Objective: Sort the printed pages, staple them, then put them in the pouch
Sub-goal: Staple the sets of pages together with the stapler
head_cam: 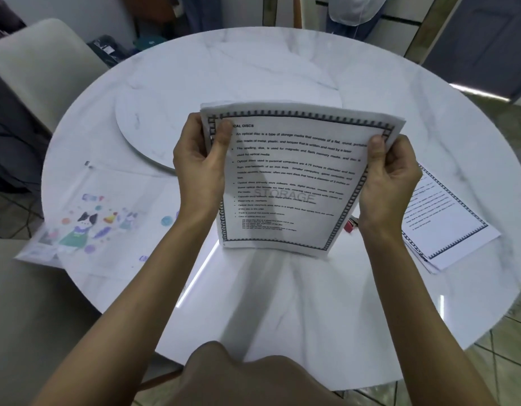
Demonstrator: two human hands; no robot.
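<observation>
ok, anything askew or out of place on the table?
The pouch overhangs the table at its left edge, one corner unsupported. The page pile on the right is fanned, edges uneven. Nothing spilled or damaged.

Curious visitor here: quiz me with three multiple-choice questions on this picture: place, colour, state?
1. Where is the pouch? A) left of the held pages B) under the right stack C) on the chair
2. What colour is the small object by the right-hand grip? A) green B) red C) yellow
3. The held pages are: A) flat on the table B) held in both grips C) inside the pouch
Answers: 1 A, it lies beside the left-hand grip. 2 B, red shows below that grip. 3 B, each grip pinches a side edge.
</observation>
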